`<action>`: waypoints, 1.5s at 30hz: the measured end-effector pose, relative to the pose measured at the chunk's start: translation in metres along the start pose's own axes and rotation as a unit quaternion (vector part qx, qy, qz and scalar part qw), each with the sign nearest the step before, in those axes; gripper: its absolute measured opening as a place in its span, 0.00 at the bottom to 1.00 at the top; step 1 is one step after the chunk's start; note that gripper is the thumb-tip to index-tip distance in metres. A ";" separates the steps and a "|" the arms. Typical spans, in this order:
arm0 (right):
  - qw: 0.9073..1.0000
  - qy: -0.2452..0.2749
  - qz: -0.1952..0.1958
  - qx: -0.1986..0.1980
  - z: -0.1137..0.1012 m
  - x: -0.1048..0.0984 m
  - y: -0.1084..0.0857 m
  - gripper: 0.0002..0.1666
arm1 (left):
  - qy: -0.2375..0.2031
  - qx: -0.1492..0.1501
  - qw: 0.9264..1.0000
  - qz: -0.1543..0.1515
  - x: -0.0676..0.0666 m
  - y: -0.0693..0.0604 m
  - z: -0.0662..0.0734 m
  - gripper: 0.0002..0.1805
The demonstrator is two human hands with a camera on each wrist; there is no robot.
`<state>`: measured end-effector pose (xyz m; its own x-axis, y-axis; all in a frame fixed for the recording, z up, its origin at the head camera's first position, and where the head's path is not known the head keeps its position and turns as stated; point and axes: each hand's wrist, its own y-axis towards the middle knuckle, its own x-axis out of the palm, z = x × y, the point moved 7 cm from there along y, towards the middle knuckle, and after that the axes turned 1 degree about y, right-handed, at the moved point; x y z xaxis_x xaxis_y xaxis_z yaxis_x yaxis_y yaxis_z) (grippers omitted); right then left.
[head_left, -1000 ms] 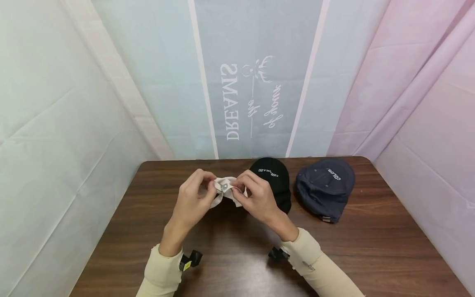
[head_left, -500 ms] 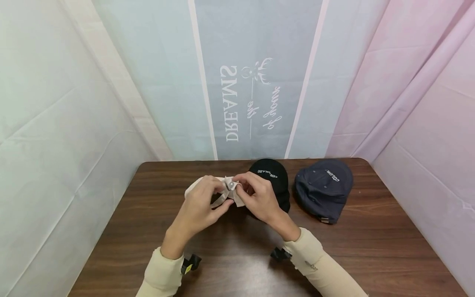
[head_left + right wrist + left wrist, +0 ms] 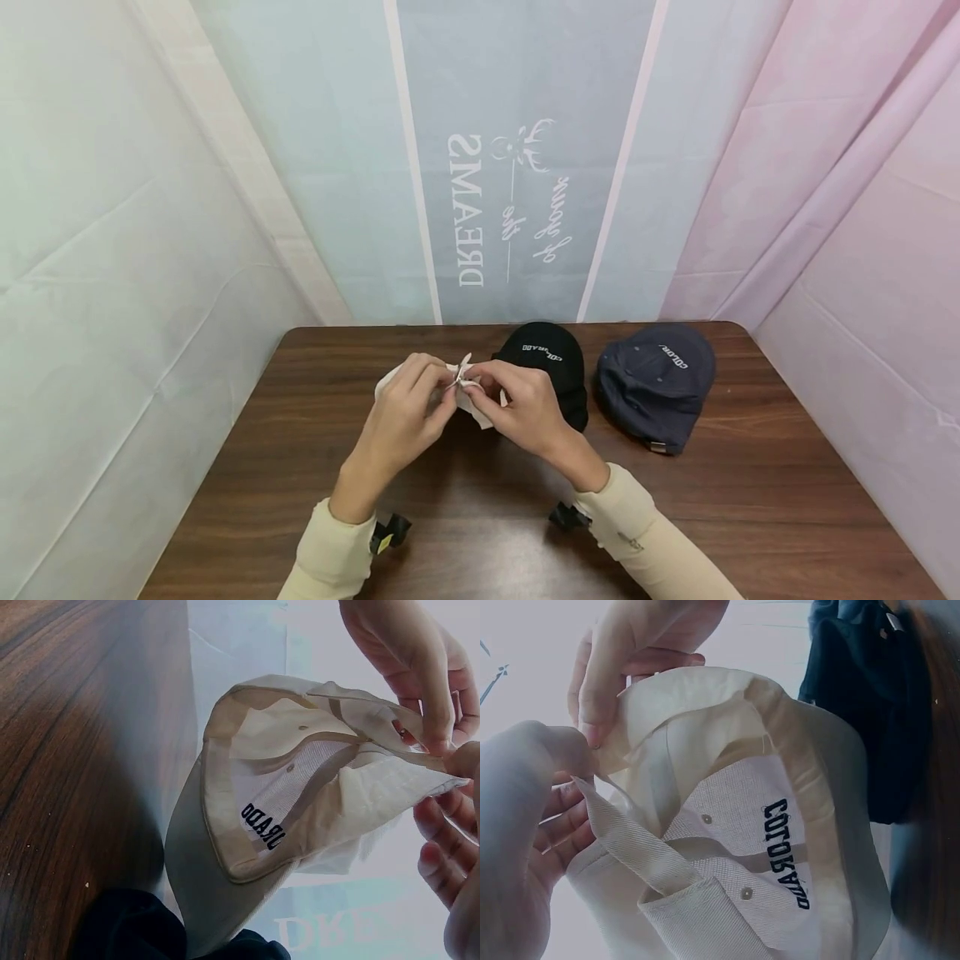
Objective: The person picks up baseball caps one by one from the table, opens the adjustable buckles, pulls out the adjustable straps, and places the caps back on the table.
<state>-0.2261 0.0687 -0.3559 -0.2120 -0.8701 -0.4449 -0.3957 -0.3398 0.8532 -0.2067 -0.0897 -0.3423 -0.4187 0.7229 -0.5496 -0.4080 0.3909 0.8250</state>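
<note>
A cream baseball cap point(image 3: 739, 825) with dark lettering is held up above the table, its inside showing in both wrist views. My left hand point(image 3: 397, 417) pinches one side of the cap's back strap point(image 3: 637, 847). Close beside it, my right hand point(image 3: 534, 410) pinches the other side between thumb and finger. Between the fingertips a small metallic buckle point(image 3: 458, 378) shows in the head view. Whether the strap runs through the buckle cannot be told. Most of the cap is hidden behind the hands in the head view.
Behind my right hand lies a black cap point(image 3: 551, 358) with white lettering. A navy cap point(image 3: 660, 379) lies to its right. Both are on the brown wooden table point(image 3: 480, 533), which has fabric curtains point(image 3: 517, 67) at its back and sides.
My left hand has shifted its hold on the strap, its thumb parting and then closing in again. The fingertips of both hands have come nearer together. The other caps stay put.
</note>
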 end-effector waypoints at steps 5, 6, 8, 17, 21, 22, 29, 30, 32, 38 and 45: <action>1.000 -0.022 0.009 -0.020 -0.004 -0.001 -0.002 0.11 | -0.005 -0.004 1.000 -0.003 -0.001 -0.001 0.001 0.08; 0.999 -0.026 0.010 -0.023 -0.004 -0.001 -0.002 0.12 | -0.006 -0.006 1.000 -0.005 -0.001 -0.001 0.001 0.07; 0.999 -0.032 0.012 -0.026 -0.005 -0.001 -0.002 0.12 | -0.007 -0.005 1.000 -0.004 0.000 -0.001 0.001 0.06; 0.999 -0.042 0.019 -0.025 -0.005 -0.002 0.000 0.09 | -0.009 0.002 1.000 0.003 -0.001 -0.001 0.000 0.07; 0.998 -0.043 0.024 -0.024 -0.005 -0.002 0.000 0.10 | -0.010 -0.002 1.000 0.001 -0.002 -0.001 -0.001 0.07; 0.998 -0.043 0.025 -0.024 -0.005 -0.002 0.000 0.10 | -0.009 -0.003 1.000 0.000 -0.002 -0.001 -0.001 0.06; 0.998 -0.043 0.035 -0.030 -0.005 -0.003 0.002 0.12 | 0.004 -0.004 1.000 0.002 -0.005 0.001 -0.001 0.05; 0.998 -0.044 0.036 -0.031 -0.005 -0.003 0.002 0.12 | 0.007 -0.004 1.000 0.004 -0.006 0.001 -0.001 0.05; 0.998 -0.043 0.038 -0.032 -0.005 -0.004 0.003 0.12 | 0.015 -0.006 1.000 0.008 -0.007 0.002 0.000 0.05; 0.998 -0.039 0.044 -0.027 -0.004 -0.005 0.003 0.12 | 0.025 -0.003 1.000 0.014 -0.009 0.003 0.001 0.05; 0.998 -0.040 0.051 -0.019 -0.003 -0.006 0.004 0.14 | 0.023 -0.005 1.000 0.014 -0.010 0.003 0.001 0.06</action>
<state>-0.2234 0.0720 -0.3492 -0.3198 -0.8704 -0.3744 -0.3345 -0.2660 0.9041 -0.2032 -0.0949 -0.3345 -0.4672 0.7056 -0.5327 -0.4036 0.3659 0.8386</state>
